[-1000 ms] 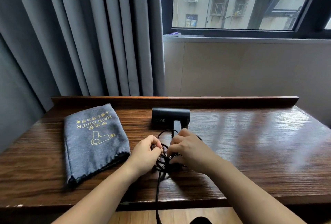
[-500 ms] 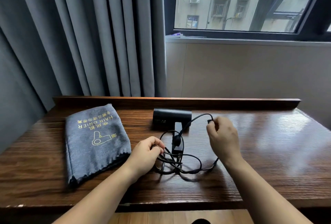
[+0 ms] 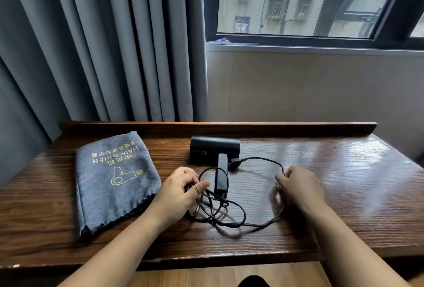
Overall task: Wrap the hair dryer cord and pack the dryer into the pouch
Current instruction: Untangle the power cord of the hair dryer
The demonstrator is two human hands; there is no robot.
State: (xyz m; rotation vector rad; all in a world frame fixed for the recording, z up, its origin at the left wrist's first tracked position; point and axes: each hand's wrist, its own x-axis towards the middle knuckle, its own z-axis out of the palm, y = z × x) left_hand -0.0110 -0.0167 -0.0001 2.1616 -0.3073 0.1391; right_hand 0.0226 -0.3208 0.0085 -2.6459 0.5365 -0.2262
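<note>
You're barely started tbh. The thin black cord (image 3: 241, 223) sprawls loose mid-frame: your left hand (image 3: 181, 191) pinches some loops, your right hand (image 3: 298, 185) grips another stretch. The black hair dryer (image 3: 214, 149) sits centre on the table (image 3: 332, 183), outside the flat grey fabric pouch (image 3: 114, 179) at left.

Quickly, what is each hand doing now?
Left hand: pinches loops of the cord.
Right hand: grips the cord further along.

Two bare forearms, no sleeves; left hand (image 3: 181, 191), right hand (image 3: 299, 187), no rings/watch.
</note>
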